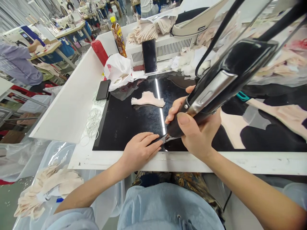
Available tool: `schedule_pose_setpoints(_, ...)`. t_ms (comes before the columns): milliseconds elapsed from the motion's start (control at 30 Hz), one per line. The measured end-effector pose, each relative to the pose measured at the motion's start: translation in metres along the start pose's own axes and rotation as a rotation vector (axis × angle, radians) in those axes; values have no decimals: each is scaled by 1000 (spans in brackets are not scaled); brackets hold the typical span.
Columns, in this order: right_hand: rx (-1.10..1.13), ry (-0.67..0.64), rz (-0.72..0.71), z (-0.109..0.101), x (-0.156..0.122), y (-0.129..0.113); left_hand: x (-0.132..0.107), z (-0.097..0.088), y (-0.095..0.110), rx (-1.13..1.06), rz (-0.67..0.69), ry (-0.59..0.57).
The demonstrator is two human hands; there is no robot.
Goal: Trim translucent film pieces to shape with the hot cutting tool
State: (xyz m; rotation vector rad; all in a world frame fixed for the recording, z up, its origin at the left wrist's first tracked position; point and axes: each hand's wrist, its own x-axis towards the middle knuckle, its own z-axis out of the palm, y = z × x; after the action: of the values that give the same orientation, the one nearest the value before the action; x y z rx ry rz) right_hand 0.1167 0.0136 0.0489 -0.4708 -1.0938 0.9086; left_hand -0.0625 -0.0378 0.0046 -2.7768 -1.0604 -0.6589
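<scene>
Directions: I count the clock from the tip of the black tool, with 12 pointing away from the person.
White rings (93, 124): they lie between 9 and 10 o'clock, beside the left edge of the black board (120, 131); sliding should stop before them.
Dark phone (103, 90): at 10 o'clock, at the board's left edge.
Left hand (140, 149): between 8 and 9 o'clock, open, its fingers stretched low over the board. Whether something is under them, I cannot tell.
Pale cloth piece (148, 99): at 11 o'clock, on the board, well apart from both hands.
Metal tip (166, 138): just beside the left fingertips; in my judgement, it is good to keep them flat and a little back.
Right hand (200, 137): between 2 and 3 o'clock, closed around the tool's lower part; a steady wrist should help.
Black tool (240, 62): leans toward between 1 and 2 o'clock.
Right cloth (232, 129): near 3 o'clock, limiting room there.
Front edge: close at 6 o'clock; more open surface is toward 10.
</scene>
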Motion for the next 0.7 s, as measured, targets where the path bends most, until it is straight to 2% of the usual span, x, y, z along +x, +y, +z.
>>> schedule_pose_setpoints(367,48,-7,45,8,0,1,-2,0,5,195,92,15)
schedule_pose_setpoints(700,67,-18,40,10,-2,4,-6,2,5,221,106,27)
